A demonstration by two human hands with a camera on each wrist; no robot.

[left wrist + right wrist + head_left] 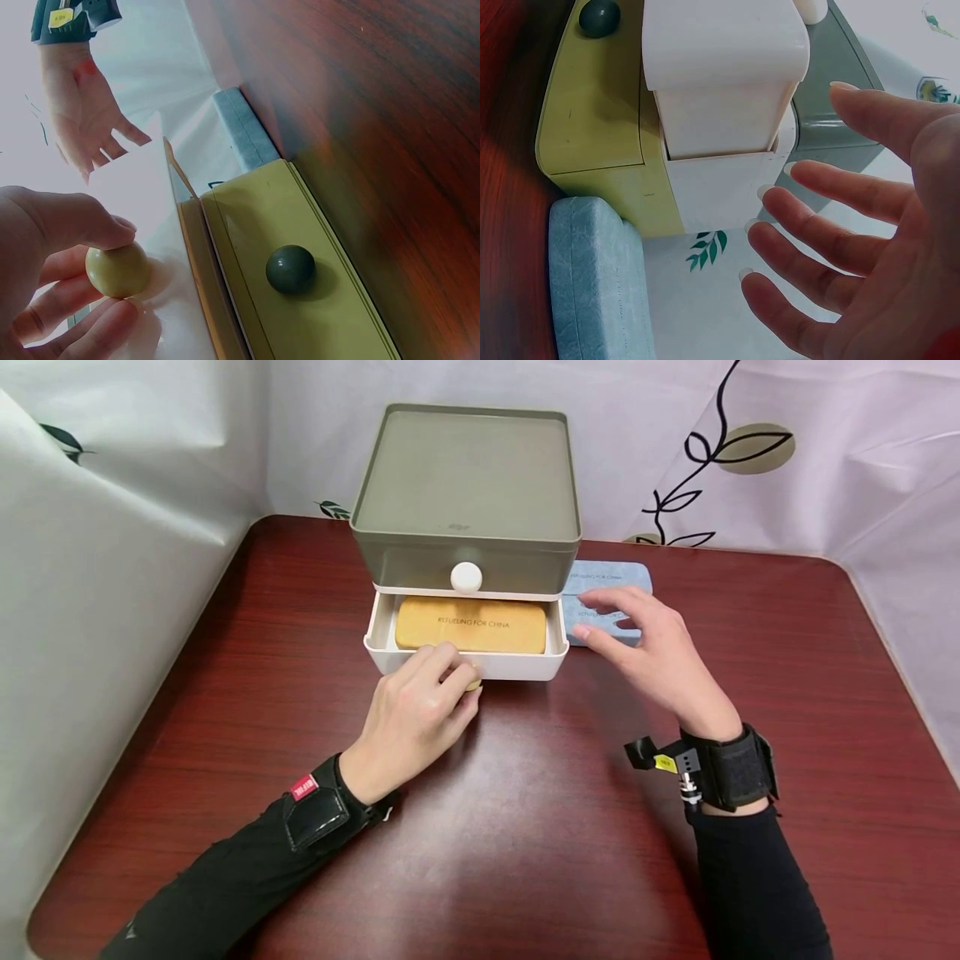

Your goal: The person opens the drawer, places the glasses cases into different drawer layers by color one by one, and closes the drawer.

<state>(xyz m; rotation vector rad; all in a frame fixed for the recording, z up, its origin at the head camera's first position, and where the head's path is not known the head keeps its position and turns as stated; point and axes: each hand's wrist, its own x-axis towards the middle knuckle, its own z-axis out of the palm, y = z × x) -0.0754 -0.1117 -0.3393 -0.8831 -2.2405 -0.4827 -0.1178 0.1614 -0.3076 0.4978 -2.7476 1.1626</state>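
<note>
My left hand [412, 714] pinches the yellow round knob [118, 268] of a white drawer [517, 668] between thumb and fingers. That drawer stands partly pulled out of a stacked drawer organizer [465, 472] with a grey-green top. Inside it lies a yellow glasses-case-like box [471, 625] printed "REFUELING FOR CHINA". To the drawer's right, my right hand [660, 652] hovers with spread, slightly bent fingers and holds nothing. Behind its fingertips, on the table, are two similar light blue boxes [611, 578], side by side and partly covered by the hand in the head view.
The grey-green upper drawer has a white knob [467, 577] and is closed. Below the white drawer sits a closed yellow-green drawer [592, 112] with a dark green knob [291, 270]. White leaf-patterned cloth [862, 468] hangs behind the reddish-brown table [825, 710].
</note>
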